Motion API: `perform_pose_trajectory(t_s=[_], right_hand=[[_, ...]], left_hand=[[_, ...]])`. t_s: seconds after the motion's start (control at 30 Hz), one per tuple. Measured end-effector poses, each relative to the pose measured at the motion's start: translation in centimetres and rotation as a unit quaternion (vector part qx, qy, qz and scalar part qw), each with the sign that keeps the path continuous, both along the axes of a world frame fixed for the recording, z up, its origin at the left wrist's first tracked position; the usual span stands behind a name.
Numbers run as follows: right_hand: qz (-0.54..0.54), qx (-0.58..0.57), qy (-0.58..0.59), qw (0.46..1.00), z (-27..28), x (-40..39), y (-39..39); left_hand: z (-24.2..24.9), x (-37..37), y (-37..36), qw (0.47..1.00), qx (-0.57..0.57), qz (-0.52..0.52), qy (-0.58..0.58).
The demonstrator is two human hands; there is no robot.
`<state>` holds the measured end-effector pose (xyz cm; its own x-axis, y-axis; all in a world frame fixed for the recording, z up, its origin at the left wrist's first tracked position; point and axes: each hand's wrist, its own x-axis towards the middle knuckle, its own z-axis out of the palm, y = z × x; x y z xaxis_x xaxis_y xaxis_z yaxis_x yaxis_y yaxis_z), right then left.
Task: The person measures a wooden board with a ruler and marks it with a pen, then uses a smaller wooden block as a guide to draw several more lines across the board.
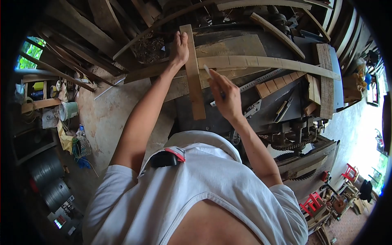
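My left hand (179,51) grips the left edge of a short flat wooden board (193,81), near its far end. This board lies crosswise over a long wooden strip (241,61), which carries several thin lines across its face. A pale pencil (207,72) is pinched in my right hand (227,96), its tip up by the strip, just right of the crosswise board. Behind my right hand, a metal ruler (261,79) with printed numbers lies slanted on the dark worktable (253,108); the fingers hide part of it.
Right of my right hand lie a wooden block with lines (279,84) and several small pieces. A board (325,81) stands at the table's right end. Toothed circular blades (292,145) sit below the near right edge. Long planks (81,30) lean at the back left.
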<state>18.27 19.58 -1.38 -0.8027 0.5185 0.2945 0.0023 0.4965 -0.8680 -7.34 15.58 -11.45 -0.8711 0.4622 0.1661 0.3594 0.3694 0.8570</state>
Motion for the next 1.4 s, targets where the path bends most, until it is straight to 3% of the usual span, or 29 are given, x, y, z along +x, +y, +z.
perform_pose_trajectory(t_s=[0.13,0.4,0.63,0.83,0.93,1.07,1.2,1.23,1.27,1.4], right_hand=[[0.002,-0.018,-0.026,0.999,-0.1,-0.9,-1.1],[-0.03,0.024,-0.013,0.999,-0.9,-3.4,-1.2],[-0.018,0.033,-0.031,0.999,-0.1,-2.1,-2.3],[-0.034,0.061,0.001,0.998,-0.9,-3.8,-1.5],[-0.02,0.056,-0.013,0.998,-0.4,-2.4,-2.1],[-0.018,0.048,-0.037,0.998,-0.4,-2.9,-1.8],[-0.024,0.063,-0.012,0.998,-0.6,-3.6,-1.5],[-0.02,0.066,-0.008,0.998,-0.4,-3.3,-1.6],[-0.012,0.054,-0.03,0.998,-0.1,-2.2,-1.9],[-0.01,0.042,-0.04,0.998,0.2,-1.9,-2.0]], left_hand=[[2.5,1.5,-0.5,1.0,0.012,0.015,0.0],[1.0,0.3,-0.5,0.999,-0.016,-0.027,-0.039],[-0.8,-0.2,-0.2,1.0,-0.018,0.001,0.016],[0.0,0.0,-0.2,1.0,-0.025,-0.006,-0.001],[3.2,1.5,-0.7,1.0,-0.003,-0.02,-0.023],[2.4,1.5,-0.5,0.999,-0.013,0.017,0.025],[2.1,0.8,-0.3,0.999,-0.026,-0.026,-0.025],[2.0,1.0,-0.4,1.0,-0.002,-0.004,0.017],[3.1,1.0,-0.9,0.997,-0.02,-0.046,-0.063],[2.6,1.6,-0.7,1.0,-0.02,0.006,-0.022]])
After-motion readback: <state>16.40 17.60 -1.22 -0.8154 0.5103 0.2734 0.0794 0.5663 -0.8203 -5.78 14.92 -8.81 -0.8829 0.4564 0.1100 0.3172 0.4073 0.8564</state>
